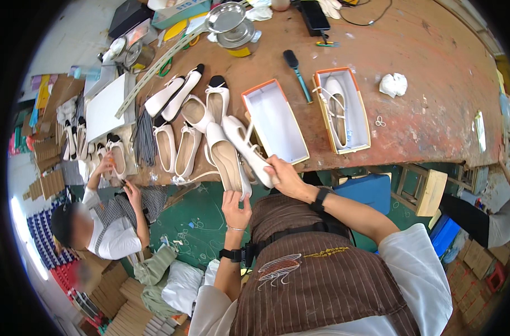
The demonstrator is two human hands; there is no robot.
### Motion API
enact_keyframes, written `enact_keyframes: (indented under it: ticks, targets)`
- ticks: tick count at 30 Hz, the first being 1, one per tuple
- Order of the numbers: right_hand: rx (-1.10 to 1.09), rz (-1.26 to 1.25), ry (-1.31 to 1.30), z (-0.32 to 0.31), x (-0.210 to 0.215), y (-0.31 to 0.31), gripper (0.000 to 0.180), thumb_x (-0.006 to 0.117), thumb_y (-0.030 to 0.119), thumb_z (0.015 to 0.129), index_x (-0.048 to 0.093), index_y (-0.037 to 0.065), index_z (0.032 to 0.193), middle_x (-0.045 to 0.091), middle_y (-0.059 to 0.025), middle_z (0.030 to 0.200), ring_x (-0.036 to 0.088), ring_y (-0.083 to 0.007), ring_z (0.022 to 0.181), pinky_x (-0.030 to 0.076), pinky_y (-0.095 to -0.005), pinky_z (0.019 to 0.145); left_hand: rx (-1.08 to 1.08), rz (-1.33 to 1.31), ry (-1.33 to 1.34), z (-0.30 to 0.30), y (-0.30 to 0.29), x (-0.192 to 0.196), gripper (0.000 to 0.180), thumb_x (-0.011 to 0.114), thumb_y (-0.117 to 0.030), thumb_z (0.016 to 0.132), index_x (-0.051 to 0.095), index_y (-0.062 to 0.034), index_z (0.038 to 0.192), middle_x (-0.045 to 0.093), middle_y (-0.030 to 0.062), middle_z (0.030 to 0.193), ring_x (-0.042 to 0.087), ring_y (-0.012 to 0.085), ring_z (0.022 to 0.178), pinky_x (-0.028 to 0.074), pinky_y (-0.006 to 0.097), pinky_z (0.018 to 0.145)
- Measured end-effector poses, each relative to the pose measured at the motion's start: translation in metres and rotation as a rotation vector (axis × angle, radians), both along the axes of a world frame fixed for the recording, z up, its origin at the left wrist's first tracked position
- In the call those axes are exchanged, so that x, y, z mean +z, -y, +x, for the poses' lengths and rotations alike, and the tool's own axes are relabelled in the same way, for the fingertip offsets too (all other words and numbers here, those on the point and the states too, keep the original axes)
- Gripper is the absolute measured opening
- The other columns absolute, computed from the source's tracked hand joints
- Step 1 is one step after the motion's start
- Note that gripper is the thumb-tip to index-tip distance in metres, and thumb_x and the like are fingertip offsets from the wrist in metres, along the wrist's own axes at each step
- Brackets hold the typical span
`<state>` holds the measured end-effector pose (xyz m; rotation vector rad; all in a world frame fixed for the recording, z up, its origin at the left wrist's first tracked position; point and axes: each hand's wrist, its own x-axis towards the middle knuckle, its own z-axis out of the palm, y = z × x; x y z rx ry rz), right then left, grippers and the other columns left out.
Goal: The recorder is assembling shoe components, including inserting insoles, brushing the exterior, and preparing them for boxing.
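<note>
Head view shows both hands gripping a pair of white ballet flats at the near edge of the worn wooden bench (422, 50): the left hand (236, 204) closed on one white flat (228, 162), the right hand (283, 175) on the other (249, 148). Judging by the empty orange-rimmed white shoebox (274, 120) just beside them, boxing is the step in hand — next, lifting the pair clear. More loose white flats (179, 120) crowd the left; a filled box (342, 109) lies to the right.

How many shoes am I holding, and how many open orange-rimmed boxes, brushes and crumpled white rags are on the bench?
Held cream shoes: 2
Open orange-rimmed boxes: 2
Dark brush: 1
Crumpled white rag: 1
Total: 6
</note>
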<state>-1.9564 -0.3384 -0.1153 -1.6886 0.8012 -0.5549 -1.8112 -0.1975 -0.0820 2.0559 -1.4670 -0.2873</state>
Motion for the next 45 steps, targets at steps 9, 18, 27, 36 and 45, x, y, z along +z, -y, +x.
enact_keyframes:
  ticks: [9,18,27,36,45]
  targets:
    - [-0.025,-0.332,-0.442,0.005,-0.044,0.01,0.017,0.053,0.017,0.093,0.046,0.002,0.093,0.06,-0.0176,0.062,0.061,-0.0352,0.056,0.047,-0.0462,0.051,0.135,-0.005,-0.045,-0.006,-0.028,0.0,0.02,0.07,-0.002,0.074,0.05,-0.0007,0.072,0.045,0.0138,0.071,0.047,0.0335,0.067,0.039,0.042,0.06]
    - [-0.219,-0.745,-0.651,-0.068,-0.04,0.079,0.013,0.056,0.017,0.09,0.05,0.007,0.086,0.059,-0.0099,0.058,0.062,-0.0282,0.058,0.053,-0.0414,0.08,-0.012,-0.116,-0.101,-0.018,0.003,0.005,0.022,0.074,-0.002,0.071,0.052,0.0,0.072,0.048,0.0136,0.07,0.05,0.0327,0.066,0.042,0.039,0.058]
    - [-0.334,-0.638,-0.602,-0.091,-0.027,0.072,0.011,0.056,0.012,0.088,0.048,0.006,0.084,0.06,-0.0159,0.07,0.062,-0.0314,0.065,0.046,-0.044,0.057,-0.288,-0.06,-0.111,-0.058,0.07,-0.032,0.014,0.069,-0.008,0.077,0.056,-0.0028,0.074,0.053,0.0117,0.076,0.056,0.0309,0.075,0.047,0.039,0.065]
    - [-0.04,-0.556,-0.772,-0.077,-0.07,0.033,0.022,0.05,0.027,0.092,0.053,0.005,0.095,0.068,-0.0161,0.072,0.067,-0.0319,0.065,0.047,-0.0432,0.087,-0.349,0.447,-0.098,-0.073,0.121,-0.083,0.025,0.066,-0.016,0.079,0.064,-0.0005,0.099,0.059,0.0179,0.105,0.054,0.0351,0.104,0.043,0.043,0.092]
    - [0.041,-0.373,-0.962,-0.045,-0.09,0.038,0.045,0.058,0.03,0.08,0.063,-0.003,0.11,0.069,-0.0206,0.079,0.068,-0.0329,0.078,0.022,-0.0495,0.112,0.249,0.172,-0.004,0.005,0.055,-0.061,0.053,0.07,-0.016,0.078,0.05,-0.0036,0.125,0.033,0.0288,0.139,0.036,0.0465,0.125,0.032,0.048,0.106]
